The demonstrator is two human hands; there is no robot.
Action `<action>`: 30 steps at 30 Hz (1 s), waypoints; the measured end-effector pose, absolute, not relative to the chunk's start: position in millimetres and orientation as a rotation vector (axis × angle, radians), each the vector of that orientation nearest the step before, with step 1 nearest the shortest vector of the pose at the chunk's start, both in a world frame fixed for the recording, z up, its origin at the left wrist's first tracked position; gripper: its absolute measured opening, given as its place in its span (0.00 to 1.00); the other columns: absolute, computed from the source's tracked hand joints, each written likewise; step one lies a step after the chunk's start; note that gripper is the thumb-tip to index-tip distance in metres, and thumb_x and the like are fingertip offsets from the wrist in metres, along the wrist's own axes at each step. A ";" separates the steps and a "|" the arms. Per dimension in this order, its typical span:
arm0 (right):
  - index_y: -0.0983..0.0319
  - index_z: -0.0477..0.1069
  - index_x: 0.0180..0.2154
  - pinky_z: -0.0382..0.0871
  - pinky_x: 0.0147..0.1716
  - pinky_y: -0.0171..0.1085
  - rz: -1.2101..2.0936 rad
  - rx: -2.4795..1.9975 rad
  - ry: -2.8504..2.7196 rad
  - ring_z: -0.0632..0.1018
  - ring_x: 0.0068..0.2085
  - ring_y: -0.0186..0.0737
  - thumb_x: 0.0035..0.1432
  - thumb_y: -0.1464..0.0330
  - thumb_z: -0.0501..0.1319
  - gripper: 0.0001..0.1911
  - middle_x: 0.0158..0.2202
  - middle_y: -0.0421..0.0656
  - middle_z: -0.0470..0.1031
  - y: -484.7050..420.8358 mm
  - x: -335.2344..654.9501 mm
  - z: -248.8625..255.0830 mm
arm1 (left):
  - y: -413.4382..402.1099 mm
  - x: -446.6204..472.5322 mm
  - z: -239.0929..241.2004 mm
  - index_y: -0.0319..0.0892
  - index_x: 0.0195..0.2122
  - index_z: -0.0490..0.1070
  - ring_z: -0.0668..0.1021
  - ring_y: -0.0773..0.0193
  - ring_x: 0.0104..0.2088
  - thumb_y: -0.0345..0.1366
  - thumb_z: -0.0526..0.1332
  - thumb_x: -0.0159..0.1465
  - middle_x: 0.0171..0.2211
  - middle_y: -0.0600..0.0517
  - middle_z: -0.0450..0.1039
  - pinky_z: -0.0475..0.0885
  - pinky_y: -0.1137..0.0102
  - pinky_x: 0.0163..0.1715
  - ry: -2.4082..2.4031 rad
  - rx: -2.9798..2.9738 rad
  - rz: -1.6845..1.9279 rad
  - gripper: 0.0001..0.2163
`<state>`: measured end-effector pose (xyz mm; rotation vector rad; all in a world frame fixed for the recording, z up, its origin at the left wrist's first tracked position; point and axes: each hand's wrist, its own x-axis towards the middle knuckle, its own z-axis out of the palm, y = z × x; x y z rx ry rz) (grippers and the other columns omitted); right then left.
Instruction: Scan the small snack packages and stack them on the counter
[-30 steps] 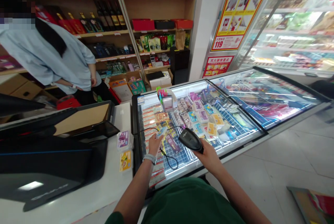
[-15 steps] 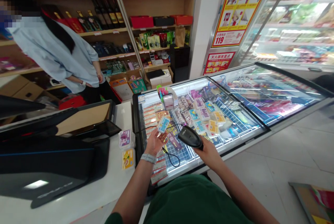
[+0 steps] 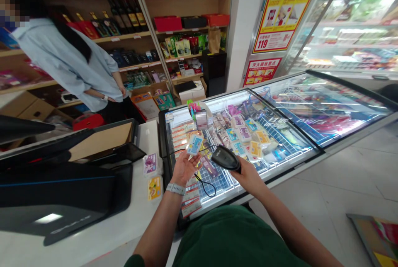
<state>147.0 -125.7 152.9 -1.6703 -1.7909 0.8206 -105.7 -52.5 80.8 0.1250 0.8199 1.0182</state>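
Note:
My left hand [image 3: 183, 166] holds a small blue and white packet [image 3: 194, 144] up by its lower edge, over the glass lid of a chest freezer [image 3: 281, 163]. My right hand [image 3: 245, 173] grips a black barcode scanner [image 3: 226, 158], its head turned toward the packet a short way to its left. The scanner's black cable [image 3: 203, 186] loops down across the glass. Two more small packets, one purple [image 3: 150, 164] and one yellow [image 3: 154, 187], lie on the white counter [image 3: 102, 234] just left of my left wrist.
A black till screen and stand [image 3: 56, 184] fill the left of the counter. A person in a light blue shirt [image 3: 68, 68] stands behind it, before shelves of bottles and boxes. The freezer holds several ice-cream packs. Tiled floor lies to the right, with upright fridges beyond.
My left hand has lifted the packet off the freezer glass and turned its face up toward the scanner. My right hand and the scanner have shifted slightly up and left.

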 end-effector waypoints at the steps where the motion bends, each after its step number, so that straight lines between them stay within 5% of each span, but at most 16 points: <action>1: 0.62 0.69 0.43 0.66 0.37 0.37 0.820 -1.671 -1.799 0.77 0.39 0.46 0.53 0.70 0.59 0.13 0.36 0.45 0.76 -125.4 147.1 152.9 | -52.4 -105.7 81.5 0.42 0.39 0.72 0.77 0.55 0.44 0.45 0.58 0.61 0.40 0.43 0.75 0.72 0.56 0.41 0.819 0.124 1.016 0.13; 30: 0.62 0.66 0.41 0.65 0.41 0.39 0.686 -1.696 -1.940 0.74 0.41 0.44 0.53 0.74 0.57 0.11 0.38 0.46 0.74 -124.8 145.3 149.7 | -52.9 -109.9 78.1 0.41 0.39 0.73 0.77 0.53 0.46 0.47 0.58 0.60 0.41 0.43 0.75 0.72 0.56 0.43 0.829 0.150 1.013 0.14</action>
